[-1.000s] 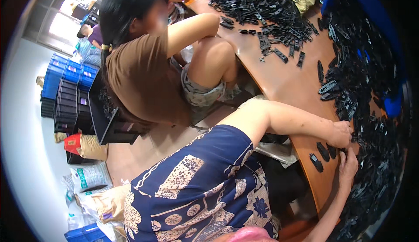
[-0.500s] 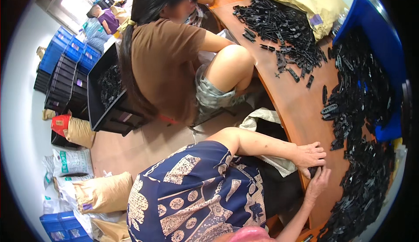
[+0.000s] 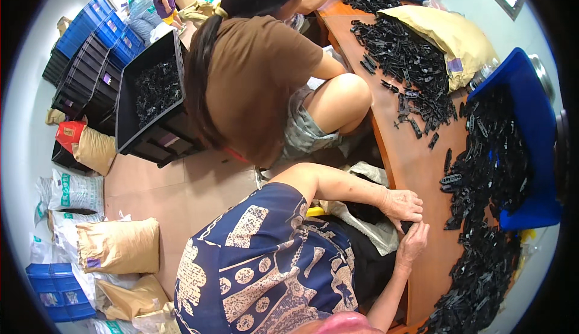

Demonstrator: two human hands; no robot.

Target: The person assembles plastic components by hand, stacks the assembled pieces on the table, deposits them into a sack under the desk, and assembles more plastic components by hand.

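My left hand point(image 3: 403, 206) and my right hand point(image 3: 413, 245) meet at the front edge of the wooden table point(image 3: 422, 171). Their fingers are closed together around a small black plastic part point(image 3: 407, 226), mostly hidden between them. Right of my hands, a long heap of black plastic parts point(image 3: 476, 267) spreads along the table. It runs up to a blue bin point(image 3: 531, 147) tipped on its side, with more of the parts spilling from its mouth. A pale woven sack point(image 3: 386, 240) hangs below the table edge beside my left wrist.
A co-worker in a brown shirt point(image 3: 253, 75) sits close by at the same table, near another black pile point(image 3: 404, 63) and a tan sack point(image 3: 440, 32). Behind stand a black crate of parts point(image 3: 151, 99), stacked crates point(image 3: 84, 81) and filled sacks point(image 3: 117, 246). Another person point(image 3: 161, 1) is farther back.
The whole view has shifted, bringing more of the far table and a blue crate into sight. My hands stay together on the black part, drawn slightly closer to me.
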